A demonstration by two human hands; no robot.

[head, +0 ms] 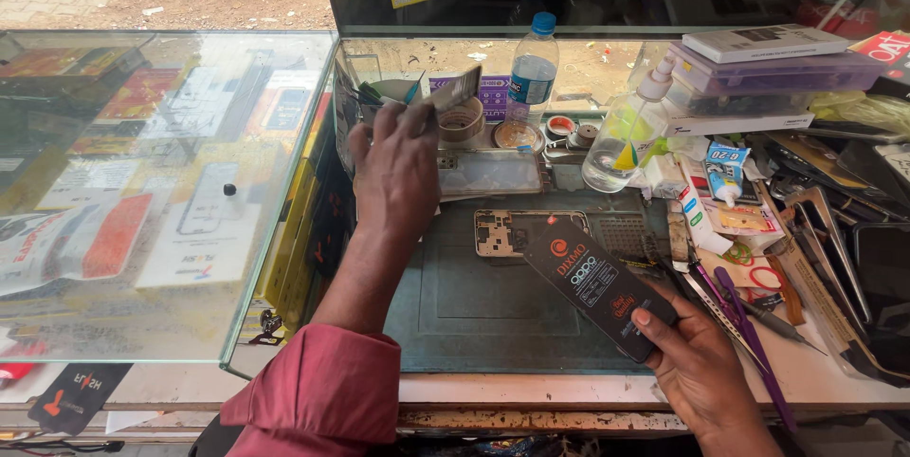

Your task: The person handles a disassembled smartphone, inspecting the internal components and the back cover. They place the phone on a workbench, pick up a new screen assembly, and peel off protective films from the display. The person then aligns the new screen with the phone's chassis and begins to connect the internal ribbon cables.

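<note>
Currently the right hand [701,362] grips a flat black rectangular package [597,286] at its lower end, thumb on the printed face and the other fingers wrapped beneath, so the fingers are pinching the package. Its long axis runs diagonally, from the right hand at lower right up toward the upper left, and its far end lies over the grey work mat [493,305] just beside a bare phone frame [512,231]. The left hand [398,173] is raised at the back of the surface, above and left of the package; its fingers are closed around a small flat card-like piece [457,89], held tilted over a cup of tools [393,92]. The right hand is therefore the one at the package, with the left hand well apart from it. A clear phone back cover [488,173] lies between the left hand and the phone frame. Containers: a plastic water bottle with a blue cap [533,68] stands upright behind the mat, holding little that can be made out; a clear pump bottle [621,139] near it holds clear liquid; a tape roll [463,120] sits beside the cup. Tweezers and purple-handled tools [744,324] lie on the surface to the right of the package. To the left, a glass display case [161,182] holds boxed goods.
</note>
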